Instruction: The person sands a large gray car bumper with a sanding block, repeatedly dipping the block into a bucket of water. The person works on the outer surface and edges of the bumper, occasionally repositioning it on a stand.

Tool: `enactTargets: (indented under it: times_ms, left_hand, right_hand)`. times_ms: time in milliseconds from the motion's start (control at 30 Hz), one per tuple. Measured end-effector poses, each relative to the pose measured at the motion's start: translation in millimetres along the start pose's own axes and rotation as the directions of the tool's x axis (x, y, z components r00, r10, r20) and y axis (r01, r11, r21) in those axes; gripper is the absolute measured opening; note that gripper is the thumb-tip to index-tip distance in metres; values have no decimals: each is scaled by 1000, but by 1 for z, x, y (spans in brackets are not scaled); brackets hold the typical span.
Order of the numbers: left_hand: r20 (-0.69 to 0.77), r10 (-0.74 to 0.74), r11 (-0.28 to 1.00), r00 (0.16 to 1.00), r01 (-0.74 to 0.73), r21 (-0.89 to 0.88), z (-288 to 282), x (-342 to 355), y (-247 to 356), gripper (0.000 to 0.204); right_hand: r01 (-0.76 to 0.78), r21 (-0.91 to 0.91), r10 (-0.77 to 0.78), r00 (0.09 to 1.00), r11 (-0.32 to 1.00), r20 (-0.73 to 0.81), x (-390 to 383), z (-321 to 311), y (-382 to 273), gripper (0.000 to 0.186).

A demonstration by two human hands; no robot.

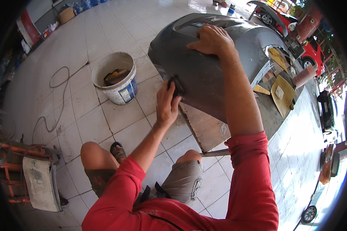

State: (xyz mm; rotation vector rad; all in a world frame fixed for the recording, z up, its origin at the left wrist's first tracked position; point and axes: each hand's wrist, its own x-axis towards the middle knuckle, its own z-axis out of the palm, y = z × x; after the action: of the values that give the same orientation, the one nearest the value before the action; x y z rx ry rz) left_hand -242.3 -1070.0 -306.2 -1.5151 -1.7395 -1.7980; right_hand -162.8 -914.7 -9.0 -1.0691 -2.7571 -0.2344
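Observation:
A curved grey car body panel [204,77], which looks like a bumper, rests on a worn wooden board [204,127] in front of me. My left hand [167,106] is closed around a small black sanding block [177,86], held against the panel's left edge. Farther up, my right hand [215,40] lies on top of the panel with its thumb stretched to the left; nothing shows in it, and its fingertips are partly hidden. Dull scuffed patches mark the panel's surface.
Left of the panel stands a white bucket [121,94] with things inside. A thin cable [61,111] trails over the tiled floor. Sandpaper sheets [283,94] and a pinkish roll [304,76] lie on the board's right side. An orange metal frame [11,150] stands at lower left.

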Motion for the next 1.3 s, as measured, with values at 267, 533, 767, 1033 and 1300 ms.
enactTargets:
  times_ms: [267,533,767,1033,1300]
  left_hand:
    - [-1,-56,998,998,56,-18,4,-28,12,53]
    - [-132,-242,970,961,244,4,3,33,-15,53]
    - [-62,-173,984,983,169,-61,-2,16,-13,56]
    - [-119,-485,855,866,441,-273,31,-20,1,59]
    - [-214,-622,766,753,529,-364,48,13,-6,54]
  right_hand:
    - [-10,-47,9,1000,999,-5,6,13,3,59]
    - [-19,-5,20,998,1000,57,16,15,6,62]
    - [13,-30,-11,998,999,67,16,12,4,64]
    - [26,-59,-25,1000,998,13,13,13,11,62]
    - [-17,-29,18,998,999,59,11,9,8,63]
